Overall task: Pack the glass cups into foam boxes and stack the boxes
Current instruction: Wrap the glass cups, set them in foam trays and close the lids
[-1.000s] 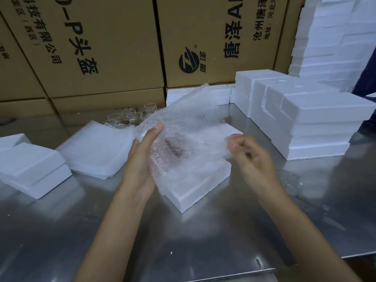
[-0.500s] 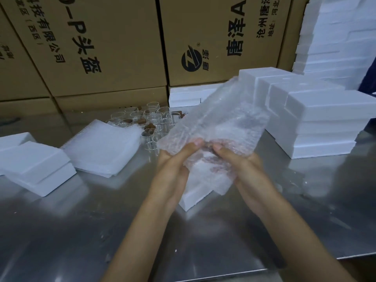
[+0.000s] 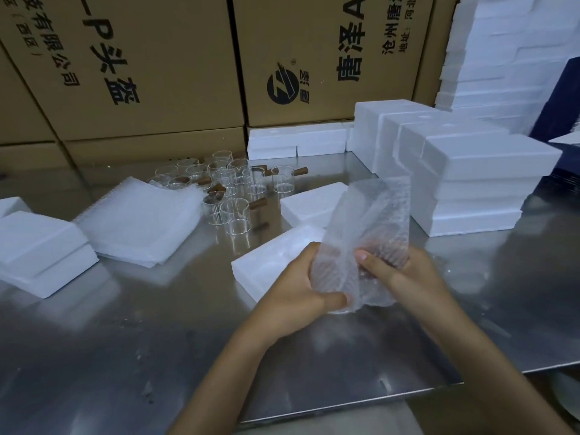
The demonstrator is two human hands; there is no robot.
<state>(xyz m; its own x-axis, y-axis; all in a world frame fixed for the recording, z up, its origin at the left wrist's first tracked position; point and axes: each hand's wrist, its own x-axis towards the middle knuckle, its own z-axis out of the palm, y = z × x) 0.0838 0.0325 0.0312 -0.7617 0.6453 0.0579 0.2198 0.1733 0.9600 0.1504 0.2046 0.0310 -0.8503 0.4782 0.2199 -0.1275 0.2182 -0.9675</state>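
A: What changed?
B: Both hands, left hand [image 3: 293, 285] and right hand [image 3: 398, 274], now clamp the bubble wrap [image 3: 367, 233] lower, above the open foam box [image 3: 273, 262].
A: The cup?
B: Inside the wrap (a brown blur). Loose glass cups [image 3: 235, 196] sit at eleven o'clock on the desk [image 3: 157, 340], box stack [image 3: 477, 183] at two.

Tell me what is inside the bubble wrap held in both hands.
Through the bubble wrap, gripped by the left hand and right hand, a dark brownish shape shows. Its outline is blurred by the wrap; whether it is a cup cannot be confirmed.
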